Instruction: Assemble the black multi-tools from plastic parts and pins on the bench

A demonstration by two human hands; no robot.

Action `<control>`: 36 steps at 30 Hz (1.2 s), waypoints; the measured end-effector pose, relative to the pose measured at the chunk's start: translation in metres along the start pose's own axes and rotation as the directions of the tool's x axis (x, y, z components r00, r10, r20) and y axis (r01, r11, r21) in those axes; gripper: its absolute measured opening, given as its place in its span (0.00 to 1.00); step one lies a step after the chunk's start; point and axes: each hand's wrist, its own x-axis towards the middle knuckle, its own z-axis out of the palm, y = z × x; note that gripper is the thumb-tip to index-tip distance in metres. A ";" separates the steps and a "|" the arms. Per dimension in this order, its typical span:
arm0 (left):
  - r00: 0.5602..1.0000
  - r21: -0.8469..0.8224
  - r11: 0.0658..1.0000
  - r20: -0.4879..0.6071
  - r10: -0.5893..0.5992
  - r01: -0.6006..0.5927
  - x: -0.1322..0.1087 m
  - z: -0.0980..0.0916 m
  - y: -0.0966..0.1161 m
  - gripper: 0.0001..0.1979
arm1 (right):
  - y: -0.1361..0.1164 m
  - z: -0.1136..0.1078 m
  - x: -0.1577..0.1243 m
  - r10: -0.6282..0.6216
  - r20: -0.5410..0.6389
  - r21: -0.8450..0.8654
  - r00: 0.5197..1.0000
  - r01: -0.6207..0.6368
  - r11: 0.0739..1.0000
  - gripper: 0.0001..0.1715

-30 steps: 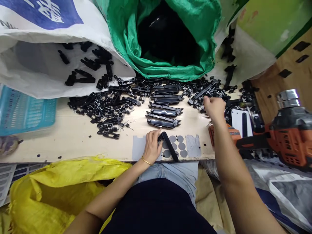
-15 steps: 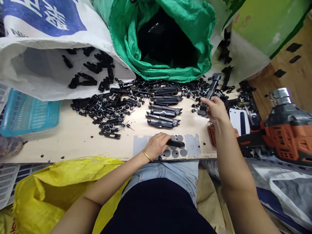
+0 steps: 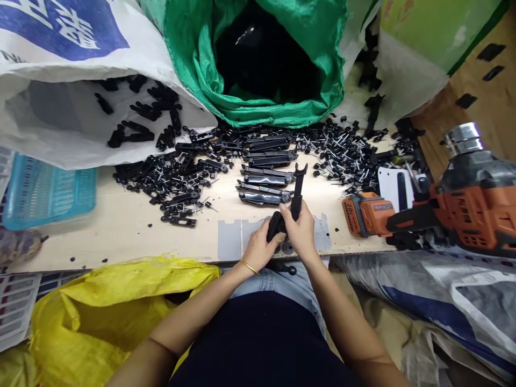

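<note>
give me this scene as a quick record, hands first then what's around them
left hand: holding a black part
right hand: holding a forked black piece, prongs pointing away from the person
beyond hands: row of black assemblies
far side: open green bag
far left: blue basket
far right: orange power tool

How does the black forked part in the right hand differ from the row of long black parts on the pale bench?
The black forked part is in the right hand; the row of long black parts lies on the pale bench. The forked part points away from the person; the row's parts lie crosswise. Both are black and elongated.
</note>
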 end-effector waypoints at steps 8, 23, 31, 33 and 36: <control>0.993 -0.211 0.973 0.089 -0.074 0.091 -0.003 0.003 -0.010 0.18 | 0.000 -0.021 0.002 0.131 0.143 0.366 0.981 -0.175 0.914 0.26; 0.985 0.358 0.923 0.145 0.093 -0.140 -0.031 -0.002 0.008 0.15 | -0.005 -0.004 -0.007 0.303 0.369 0.444 0.879 -0.453 0.773 0.25; 0.973 0.568 0.812 0.232 -0.005 -0.131 -0.043 -0.006 0.017 0.13 | 0.009 0.008 -0.024 0.324 0.309 0.546 0.894 -0.446 0.709 0.26; 0.971 0.621 0.770 0.239 -0.005 -0.149 -0.040 -0.008 0.017 0.13 | 0.011 0.011 -0.025 0.300 0.256 0.614 0.919 -0.394 0.684 0.24; 0.955 0.658 0.723 0.297 0.006 -0.210 -0.026 -0.013 0.014 0.13 | 0.014 0.019 -0.025 0.281 0.087 0.691 0.956 -0.261 0.675 0.22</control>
